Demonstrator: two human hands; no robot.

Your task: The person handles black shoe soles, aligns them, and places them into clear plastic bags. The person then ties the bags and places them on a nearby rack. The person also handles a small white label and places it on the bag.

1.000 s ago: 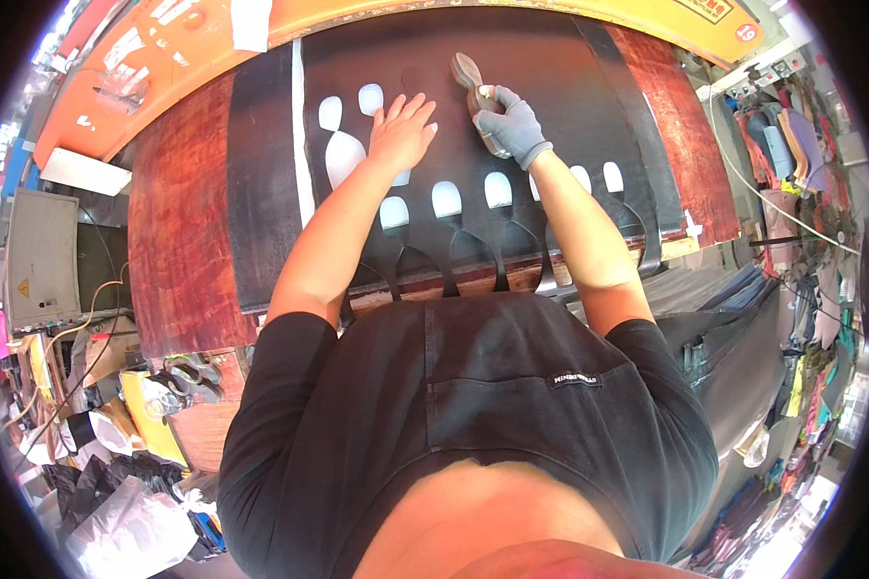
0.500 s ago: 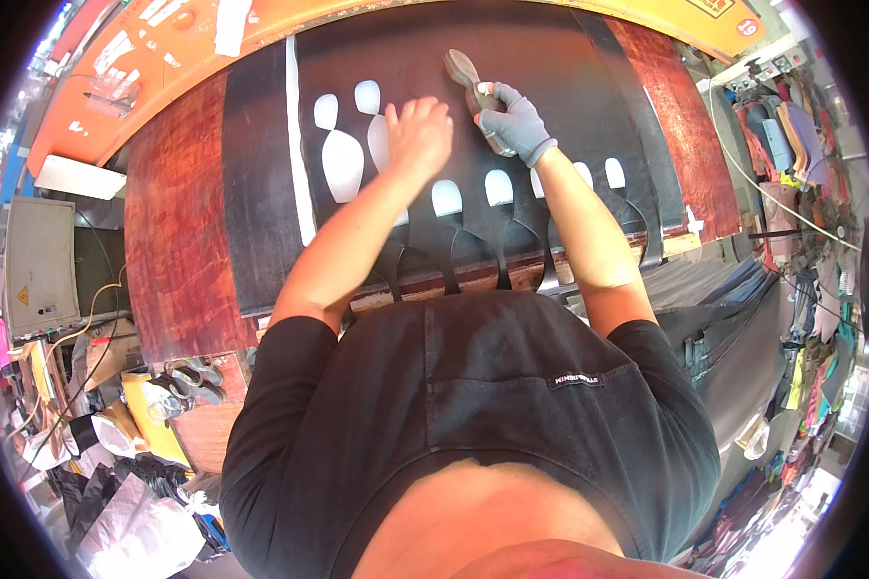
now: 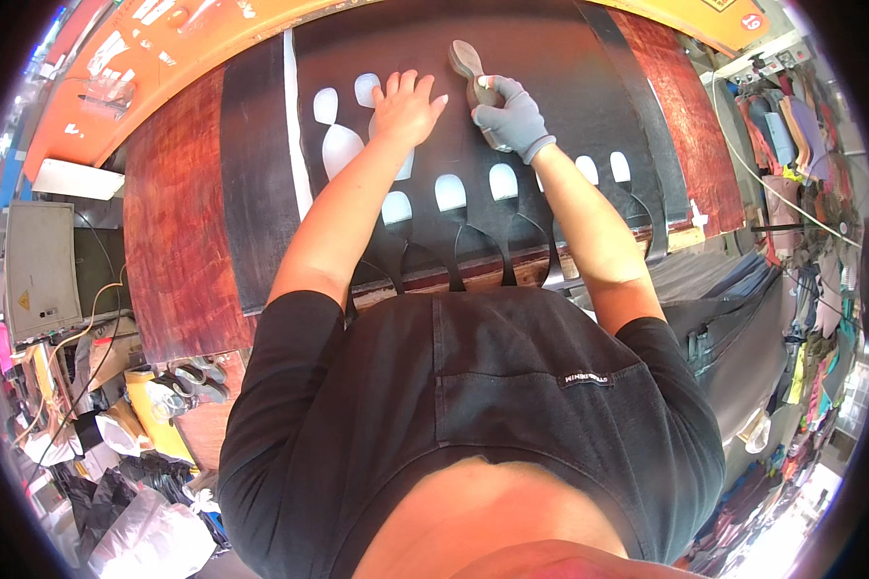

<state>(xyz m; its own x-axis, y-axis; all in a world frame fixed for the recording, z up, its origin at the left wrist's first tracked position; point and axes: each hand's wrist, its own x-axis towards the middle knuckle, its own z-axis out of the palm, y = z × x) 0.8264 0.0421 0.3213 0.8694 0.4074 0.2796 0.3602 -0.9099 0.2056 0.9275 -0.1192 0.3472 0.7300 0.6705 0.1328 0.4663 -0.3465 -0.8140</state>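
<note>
My gloved right hand (image 3: 514, 118) grips a sole-shaped cutting die (image 3: 466, 60) by its near half. The die is brownish-grey and stands on a black sheet (image 3: 560, 87). To its left, my bare left hand (image 3: 406, 108) lies with spread fingers on the sheet, holding nothing. It partly covers one sole-shaped white cut-out (image 3: 367, 89). Another whole sole-shaped cut-out (image 3: 326, 106) shows left of it, partly behind my left forearm. Several rounded white cut-outs (image 3: 450, 193) line the sheet's near edge, where thin black strips hang down.
An orange machine beam (image 3: 154, 82) arches across the far side. Reddish-brown boards (image 3: 179, 212) flank the sheet. A grey metal box (image 3: 41, 261) stands left, with bags and scraps below it. Dies (image 3: 198, 376) lie by the board. Many hanging pieces (image 3: 792, 135) fill the right side.
My left hand has shifted a little away from me, with its fingers spread wider. The die has barely moved, staying in my right hand. The sheet's near cut-outs appear slightly shifted.
</note>
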